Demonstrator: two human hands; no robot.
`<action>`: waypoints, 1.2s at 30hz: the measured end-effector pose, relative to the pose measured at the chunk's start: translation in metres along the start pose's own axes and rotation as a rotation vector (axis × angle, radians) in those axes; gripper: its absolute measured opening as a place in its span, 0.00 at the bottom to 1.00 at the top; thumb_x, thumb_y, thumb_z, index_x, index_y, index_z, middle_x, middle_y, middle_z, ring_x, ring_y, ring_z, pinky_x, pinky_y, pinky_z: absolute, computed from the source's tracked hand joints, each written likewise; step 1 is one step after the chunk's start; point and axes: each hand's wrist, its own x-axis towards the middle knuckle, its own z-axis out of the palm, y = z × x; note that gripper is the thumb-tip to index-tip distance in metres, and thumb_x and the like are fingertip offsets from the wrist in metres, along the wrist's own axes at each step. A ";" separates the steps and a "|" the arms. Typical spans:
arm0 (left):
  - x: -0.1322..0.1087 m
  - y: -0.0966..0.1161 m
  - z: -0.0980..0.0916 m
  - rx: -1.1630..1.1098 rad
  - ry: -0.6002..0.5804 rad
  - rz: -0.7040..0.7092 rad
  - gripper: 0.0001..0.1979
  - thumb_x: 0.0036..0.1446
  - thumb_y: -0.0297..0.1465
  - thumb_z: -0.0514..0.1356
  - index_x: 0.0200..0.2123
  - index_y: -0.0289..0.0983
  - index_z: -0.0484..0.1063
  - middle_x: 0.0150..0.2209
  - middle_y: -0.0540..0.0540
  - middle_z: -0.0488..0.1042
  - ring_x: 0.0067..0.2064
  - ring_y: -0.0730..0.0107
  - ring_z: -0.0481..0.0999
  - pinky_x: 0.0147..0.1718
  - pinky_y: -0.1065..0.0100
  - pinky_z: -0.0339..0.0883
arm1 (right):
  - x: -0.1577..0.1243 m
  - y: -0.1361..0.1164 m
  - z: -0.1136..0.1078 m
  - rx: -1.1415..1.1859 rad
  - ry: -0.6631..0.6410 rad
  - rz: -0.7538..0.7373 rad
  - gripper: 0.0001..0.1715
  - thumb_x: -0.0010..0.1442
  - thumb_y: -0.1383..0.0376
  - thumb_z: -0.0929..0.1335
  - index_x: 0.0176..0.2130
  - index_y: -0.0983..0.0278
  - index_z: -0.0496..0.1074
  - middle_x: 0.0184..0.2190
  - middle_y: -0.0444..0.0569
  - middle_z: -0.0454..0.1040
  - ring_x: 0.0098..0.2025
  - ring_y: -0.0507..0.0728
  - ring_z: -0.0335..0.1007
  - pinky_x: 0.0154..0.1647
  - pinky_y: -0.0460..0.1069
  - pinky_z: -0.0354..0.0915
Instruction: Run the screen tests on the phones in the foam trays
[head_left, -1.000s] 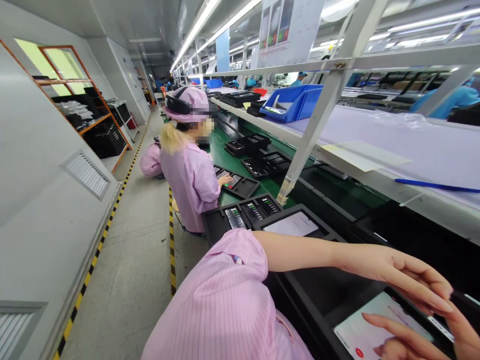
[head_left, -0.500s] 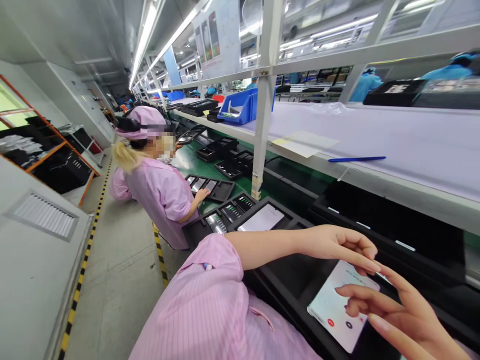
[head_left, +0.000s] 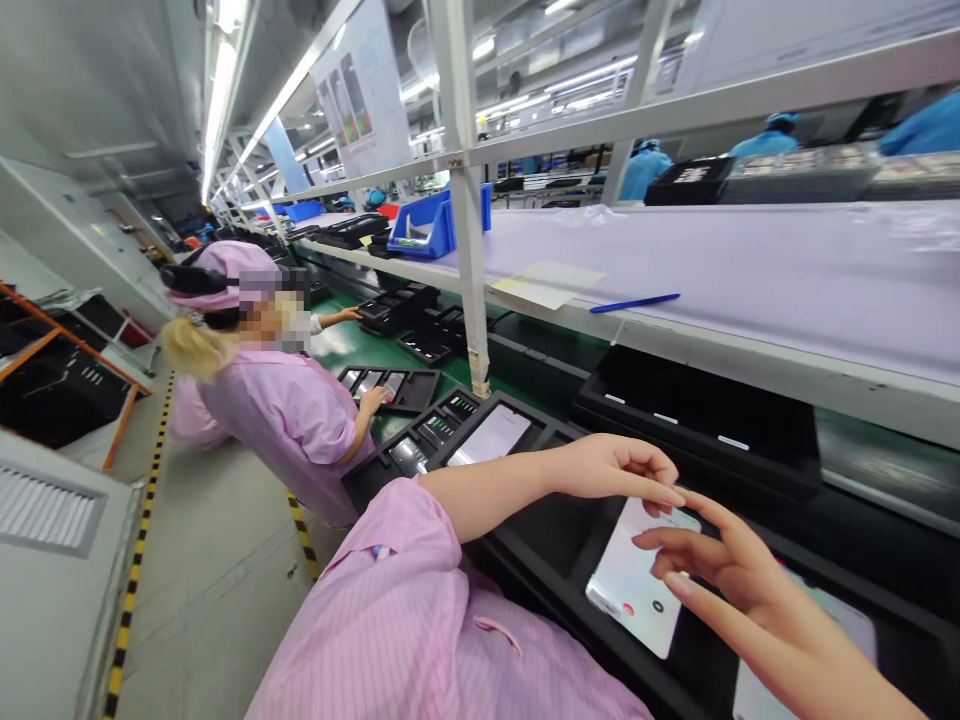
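Note:
A smartphone with a lit pale screen lies in a compartment of a black tray; red and dark round icons show near its lower end. Over the phone's far end is my left hand, index finger stretched out and the other fingers loosely curled. My right hand hovers above the same phone, its fingers apart and bent. The fingertips of both hands meet or nearly meet above the screen. Neither hand holds anything. Beneath my right forearm, a second lit phone is partly hidden.
Another phone sits in the tray to the left, beside a tray of dark-screened devices. A co-worker in pink reaches over trays there. Behind stand a black tray, a white post and a shelf with a blue pen.
The view has swung right, so the second phone under my right arm now shows. My hands keep nearly the same pose over the phone. The co-worker's far arm now reaches toward black trays.

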 end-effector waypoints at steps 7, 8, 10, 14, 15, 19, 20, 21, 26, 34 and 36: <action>-0.006 0.008 -0.002 0.245 0.060 -0.002 0.22 0.50 0.46 0.72 0.33 0.35 0.70 0.33 0.50 0.74 0.38 0.69 0.76 0.47 0.59 0.68 | 0.001 -0.019 -0.002 -0.107 -0.015 0.019 0.45 0.66 0.41 0.66 0.71 0.51 0.48 0.52 0.54 0.75 0.51 0.62 0.75 0.48 0.58 0.76; -0.007 0.009 -0.003 0.368 0.058 0.018 0.18 0.55 0.44 0.69 0.35 0.35 0.71 0.36 0.49 0.76 0.40 0.69 0.76 0.48 0.61 0.68 | 0.002 -0.021 -0.002 -0.116 -0.018 0.027 0.46 0.66 0.41 0.65 0.72 0.52 0.46 0.52 0.55 0.75 0.51 0.62 0.74 0.48 0.58 0.76; -0.008 0.010 -0.005 0.637 0.025 0.071 0.13 0.63 0.40 0.63 0.41 0.36 0.74 0.41 0.46 0.78 0.45 0.68 0.76 0.49 0.64 0.67 | 0.002 -0.024 -0.002 -0.124 -0.026 0.041 0.46 0.67 0.40 0.64 0.72 0.54 0.45 0.52 0.56 0.75 0.51 0.63 0.74 0.48 0.59 0.75; -0.003 0.007 -0.011 0.916 -0.063 0.211 0.15 0.68 0.41 0.58 0.46 0.37 0.77 0.47 0.42 0.79 0.50 0.63 0.76 0.52 0.63 0.66 | 0.004 -0.027 -0.004 -0.120 -0.039 0.037 0.46 0.66 0.41 0.64 0.71 0.56 0.46 0.53 0.57 0.74 0.52 0.63 0.73 0.54 0.63 0.72; -0.002 0.006 -0.012 0.940 -0.070 0.244 0.16 0.68 0.41 0.57 0.45 0.36 0.77 0.47 0.41 0.80 0.50 0.62 0.76 0.54 0.62 0.66 | 0.005 -0.028 -0.005 -0.120 -0.042 0.037 0.45 0.66 0.41 0.64 0.71 0.57 0.46 0.53 0.57 0.74 0.52 0.63 0.73 0.55 0.64 0.71; 0.002 0.005 -0.013 0.993 -0.084 0.303 0.17 0.69 0.42 0.56 0.46 0.35 0.78 0.48 0.38 0.80 0.51 0.61 0.77 0.57 0.60 0.66 | 0.006 -0.030 -0.006 -0.114 -0.046 0.047 0.44 0.66 0.43 0.65 0.70 0.57 0.48 0.53 0.58 0.74 0.52 0.63 0.74 0.55 0.63 0.71; 0.002 0.005 -0.013 1.006 -0.090 0.295 0.17 0.69 0.42 0.56 0.46 0.35 0.78 0.49 0.38 0.80 0.51 0.61 0.77 0.57 0.60 0.66 | 0.006 -0.031 -0.006 -0.115 -0.038 0.048 0.44 0.66 0.43 0.65 0.70 0.57 0.49 0.53 0.57 0.74 0.51 0.63 0.74 0.54 0.63 0.72; 0.002 0.006 -0.013 1.022 -0.099 0.283 0.17 0.69 0.42 0.57 0.46 0.35 0.78 0.49 0.38 0.80 0.52 0.61 0.77 0.58 0.60 0.66 | 0.007 -0.032 -0.006 -0.120 -0.028 0.047 0.44 0.66 0.43 0.65 0.70 0.57 0.50 0.53 0.57 0.74 0.51 0.63 0.74 0.53 0.62 0.72; 0.002 0.008 -0.012 1.202 -0.120 0.162 0.15 0.67 0.41 0.60 0.47 0.37 0.79 0.57 0.38 0.76 0.61 0.55 0.72 0.64 0.55 0.62 | 0.010 -0.041 -0.011 -0.215 -0.053 0.010 0.33 0.66 0.46 0.64 0.63 0.58 0.66 0.50 0.53 0.77 0.47 0.62 0.75 0.53 0.61 0.71; 0.014 0.005 -0.013 1.396 -0.107 0.023 0.29 0.65 0.48 0.60 0.59 0.33 0.73 0.65 0.35 0.68 0.67 0.50 0.65 0.68 0.52 0.57 | -0.015 -0.024 -0.064 -0.532 0.413 0.317 0.32 0.64 0.44 0.62 0.55 0.61 0.72 0.53 0.54 0.77 0.54 0.66 0.74 0.57 0.63 0.68; 0.017 0.004 -0.013 1.414 -0.092 -0.021 0.31 0.65 0.49 0.60 0.62 0.33 0.71 0.69 0.33 0.63 0.70 0.47 0.59 0.70 0.49 0.53 | -0.021 -0.021 -0.069 -0.600 0.421 0.441 0.31 0.66 0.45 0.62 0.55 0.63 0.72 0.51 0.55 0.78 0.52 0.67 0.75 0.54 0.62 0.70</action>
